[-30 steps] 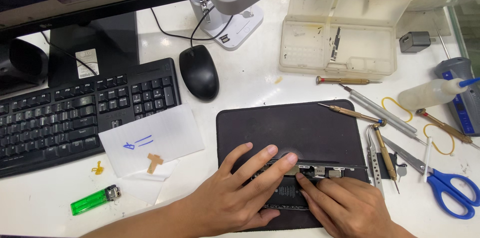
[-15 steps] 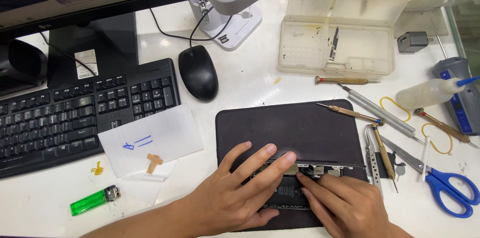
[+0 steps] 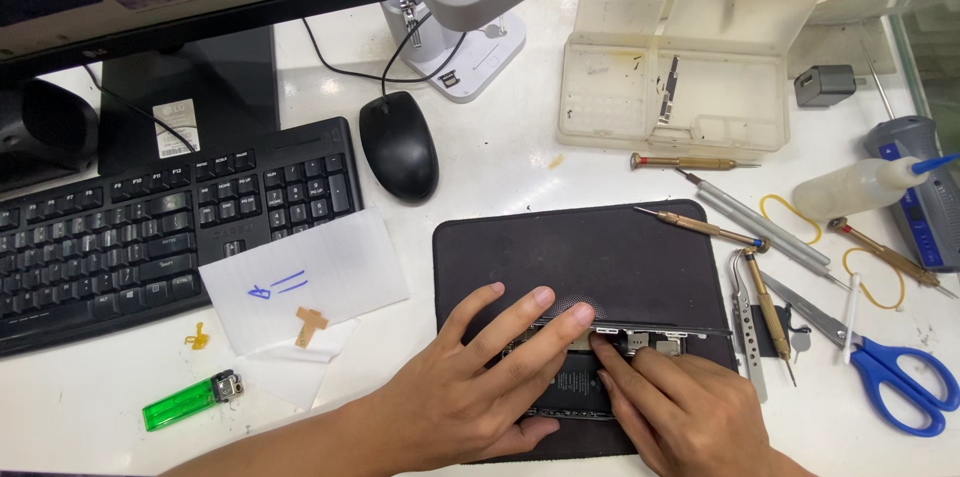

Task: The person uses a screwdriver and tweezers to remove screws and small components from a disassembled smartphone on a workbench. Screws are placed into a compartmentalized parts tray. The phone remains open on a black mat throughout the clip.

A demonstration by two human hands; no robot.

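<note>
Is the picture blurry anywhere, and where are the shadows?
In the head view everything is sharp, from the left hand and right hand on the opened phone to the keyboard. The light is bright and even; soft shadows lie under the hands on the dark mat and beside the mouse. The white desk looks a little washed out.

The white desk (image 3: 500, 177) carries keyboard (image 3: 150, 237), mouse (image 3: 398, 145), dark mat (image 3: 580, 257), lighter (image 3: 190, 402), possibly glue bottle (image 3: 860, 187).
</note>
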